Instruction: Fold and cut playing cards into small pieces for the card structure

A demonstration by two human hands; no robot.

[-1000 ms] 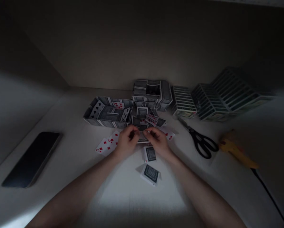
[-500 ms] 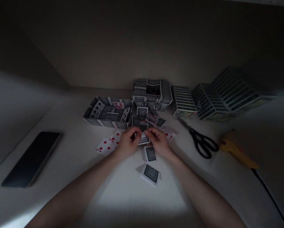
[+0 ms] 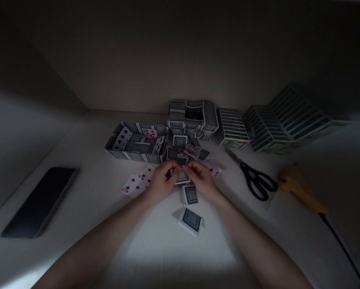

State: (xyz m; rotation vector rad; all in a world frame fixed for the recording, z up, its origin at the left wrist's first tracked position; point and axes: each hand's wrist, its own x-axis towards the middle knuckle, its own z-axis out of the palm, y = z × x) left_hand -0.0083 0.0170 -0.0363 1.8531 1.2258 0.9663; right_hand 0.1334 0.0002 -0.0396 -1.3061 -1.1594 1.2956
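Between my two hands is a playing card (image 3: 182, 176), its patterned back toward me. My left hand (image 3: 165, 176) pinches its upper left part with thumb and fingers. On the right, my right hand (image 3: 199, 174) pinches the same card near its top edge. Just below lie a folded card piece (image 3: 191, 195) and another folded card piece (image 3: 191, 220), both back side up. Diamond cards (image 3: 136, 182) lie face up beside my left wrist. Beyond my fingers is a loose pile of cut cards (image 3: 193, 149), and a heart card (image 3: 214, 170) shows past my right hand.
An open box made of cards (image 3: 131, 154) and a card-built body with an opening (image 3: 208, 116) stand at the back. Rightward are striped card structures (image 3: 232, 124), black-handled scissors (image 3: 258, 182) and a yellow glue gun (image 3: 302, 192) with its cord. A phone (image 3: 39, 202) lies left.
The card between my hands has tilted so more of its patterned back shows. My hands have stayed in nearly the same place.
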